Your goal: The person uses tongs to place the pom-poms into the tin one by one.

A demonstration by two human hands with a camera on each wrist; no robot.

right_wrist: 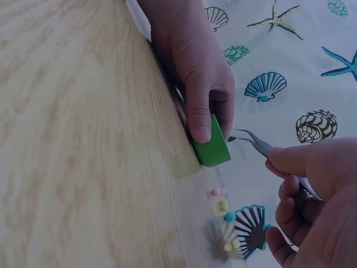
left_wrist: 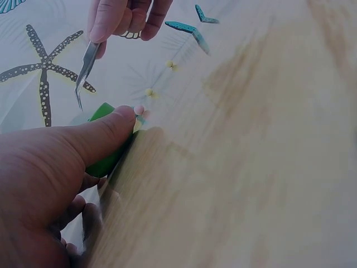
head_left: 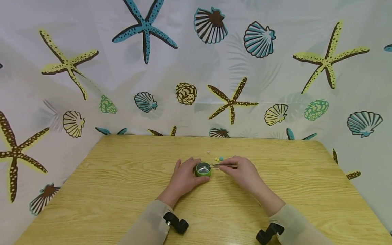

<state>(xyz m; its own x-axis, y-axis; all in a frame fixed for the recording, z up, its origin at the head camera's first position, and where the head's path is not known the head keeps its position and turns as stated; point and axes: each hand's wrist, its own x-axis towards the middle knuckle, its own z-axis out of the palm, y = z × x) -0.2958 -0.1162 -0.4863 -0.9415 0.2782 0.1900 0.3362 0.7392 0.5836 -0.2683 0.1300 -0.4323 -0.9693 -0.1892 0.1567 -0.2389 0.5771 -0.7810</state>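
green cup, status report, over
Left hand grips green cup. Right hand pinches tweezers, tips near cup's mouth. Small beads nearby; nothing seen in the way.

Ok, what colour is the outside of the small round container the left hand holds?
Green; the small round container shows it best in the right wrist view.

White backdrop [head_left: 196, 63] with printed starfish [head_left: 146, 28] and seashells [head_left: 259, 39] behind a wood-grain table [head_left: 122, 170]

Passage between forearms [head_left: 269, 197]; beads [head_left: 221, 158] beside cup [right_wrist: 213, 148] obstruct
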